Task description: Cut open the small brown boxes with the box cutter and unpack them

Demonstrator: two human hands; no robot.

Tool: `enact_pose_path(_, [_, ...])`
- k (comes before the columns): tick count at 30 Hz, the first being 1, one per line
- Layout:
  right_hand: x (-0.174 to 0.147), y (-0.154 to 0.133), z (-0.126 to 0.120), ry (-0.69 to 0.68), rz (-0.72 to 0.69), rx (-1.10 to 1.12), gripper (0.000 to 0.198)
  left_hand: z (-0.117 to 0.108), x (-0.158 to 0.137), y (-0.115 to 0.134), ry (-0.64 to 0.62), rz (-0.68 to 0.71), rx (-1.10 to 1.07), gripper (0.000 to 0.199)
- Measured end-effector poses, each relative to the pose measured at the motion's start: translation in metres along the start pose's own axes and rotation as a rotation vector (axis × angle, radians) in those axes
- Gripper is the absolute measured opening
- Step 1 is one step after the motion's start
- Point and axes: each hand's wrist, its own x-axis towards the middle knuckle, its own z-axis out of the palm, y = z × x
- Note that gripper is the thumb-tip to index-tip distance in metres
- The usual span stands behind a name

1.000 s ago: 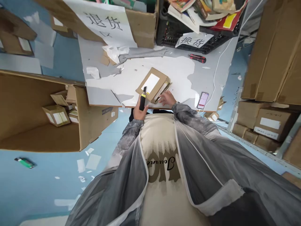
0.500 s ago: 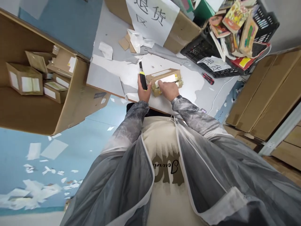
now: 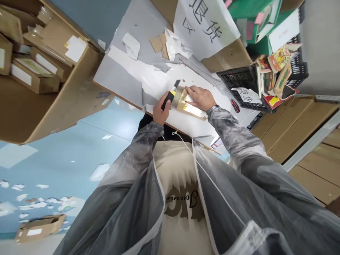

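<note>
My left hand [image 3: 161,109] is closed around a black and yellow utility knife [image 3: 170,97], whose dark tip points up and to the right. Just right of the knife lies a small taped cardboard box [image 3: 194,111] with white labels, on the white table [image 3: 156,79] near its front edge. My right hand [image 3: 203,98] grips this box from above, its fingers bent over the top side. Part of the box is hidden under that hand. The knife's tip is close to the box's left end; whether they touch I cannot tell.
A large carton [image 3: 77,86] at left holds several small boxes. Paper scraps [image 3: 132,46] lie on the table's far part. Behind stands a carton with a handwritten sign [image 3: 204,24]. A black crate [image 3: 236,78] of books and a red-black cutter [image 3: 235,105] are at right.
The box has been turned, and my right hand now lies over its top. The knife has tilted rightward, closer to the box. My view has also shifted.
</note>
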Motion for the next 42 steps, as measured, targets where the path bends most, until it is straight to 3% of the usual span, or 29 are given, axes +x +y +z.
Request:
enact_pose_path(6, [-0.007, 0.0, 0.006, 0.144, 0.082, 0.121, 0.082, -0.022, -0.031, 0.002, -0.014, -0.099, 0.127, 0.079])
enact_pose_path(14, [-0.008, -0.001, 0.022, 0.193, 0.064, 0.101, 0.076, -0.034, -0.001, 0.011, -0.125, -0.068, 0.216, 0.073])
enact_pose_path(26, [-0.009, -0.008, 0.045, 0.226, 0.038, 0.04, 0.076, -0.075, 0.032, 0.044, -0.296, -0.098, 0.245, 0.062])
enact_pose_path(33, [-0.013, -0.026, 0.044, 0.186, 0.116, 0.095, 0.07, -0.09, 0.033, 0.02, -0.387, 0.019, 0.366, 0.061])
enact_pose_path(36, [-0.015, -0.031, 0.044, 0.216, 0.214, 0.119, 0.069, -0.091, 0.029, 0.007, -0.399, 0.067, 0.386, 0.065])
enact_pose_path(42, [-0.009, -0.029, 0.041, 0.294, 0.373, 0.148, 0.073, -0.082, -0.002, 0.004, -0.348, 0.05, 0.403, 0.067])
